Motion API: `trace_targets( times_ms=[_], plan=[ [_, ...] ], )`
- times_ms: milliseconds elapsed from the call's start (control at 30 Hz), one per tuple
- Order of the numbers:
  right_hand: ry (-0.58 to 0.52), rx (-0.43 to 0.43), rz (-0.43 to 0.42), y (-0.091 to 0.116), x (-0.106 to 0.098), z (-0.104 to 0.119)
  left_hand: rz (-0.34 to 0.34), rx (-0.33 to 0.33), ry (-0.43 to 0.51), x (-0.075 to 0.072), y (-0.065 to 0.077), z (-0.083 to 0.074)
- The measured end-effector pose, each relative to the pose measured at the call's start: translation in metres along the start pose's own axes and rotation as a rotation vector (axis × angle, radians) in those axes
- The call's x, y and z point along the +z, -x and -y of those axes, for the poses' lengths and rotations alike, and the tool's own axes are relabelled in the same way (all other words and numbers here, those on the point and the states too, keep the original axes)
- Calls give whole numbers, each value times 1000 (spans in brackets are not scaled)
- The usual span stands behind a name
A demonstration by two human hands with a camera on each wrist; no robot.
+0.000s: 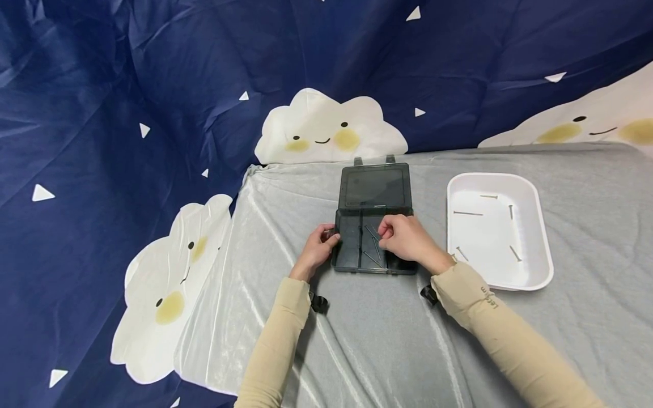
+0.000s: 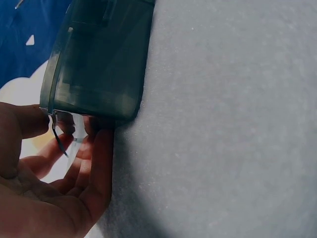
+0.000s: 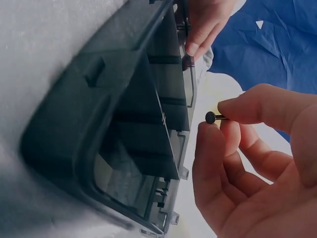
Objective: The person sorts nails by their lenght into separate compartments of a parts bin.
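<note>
A dark translucent storage box [image 1: 349,249] with thin dividers lies on the grey cloth, its lid [image 1: 374,187] folded back at the far side. My left hand [image 1: 317,249] holds the box's left edge, thumb at the rim and fingers along the side wall. Above the right part of the box, my right hand [image 1: 408,238] pinches a screw between thumb and fingers. The dark round head of that screw [image 3: 211,118] shows in the right wrist view, while the fingers hide most of its shaft. Several loose screws [image 1: 372,259] lie in the middle compartment.
To the right stands a white tray [image 1: 484,241] with several screws spread over its floor. Grey cloth [image 1: 367,334] with soft folds covers the table. A dark blue curtain [image 1: 204,68] with cloud prints hangs behind and at the left.
</note>
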State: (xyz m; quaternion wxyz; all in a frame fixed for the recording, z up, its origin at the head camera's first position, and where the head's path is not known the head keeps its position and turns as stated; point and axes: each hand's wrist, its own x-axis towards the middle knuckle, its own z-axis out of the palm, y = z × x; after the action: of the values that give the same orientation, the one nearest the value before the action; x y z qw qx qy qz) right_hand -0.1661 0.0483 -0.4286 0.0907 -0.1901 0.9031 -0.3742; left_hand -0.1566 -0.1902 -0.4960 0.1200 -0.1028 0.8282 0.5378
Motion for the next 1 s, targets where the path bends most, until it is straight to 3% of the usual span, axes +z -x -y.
trace_targets(
  times_ms=[500, 1000],
  plan=[
    [-32, 83, 17, 3, 14, -2, 0, -11, 16, 0, -1, -1],
    [-42, 113, -4, 1, 22, -7, -10, -18, 16, 1, -2, 2]
  ],
)
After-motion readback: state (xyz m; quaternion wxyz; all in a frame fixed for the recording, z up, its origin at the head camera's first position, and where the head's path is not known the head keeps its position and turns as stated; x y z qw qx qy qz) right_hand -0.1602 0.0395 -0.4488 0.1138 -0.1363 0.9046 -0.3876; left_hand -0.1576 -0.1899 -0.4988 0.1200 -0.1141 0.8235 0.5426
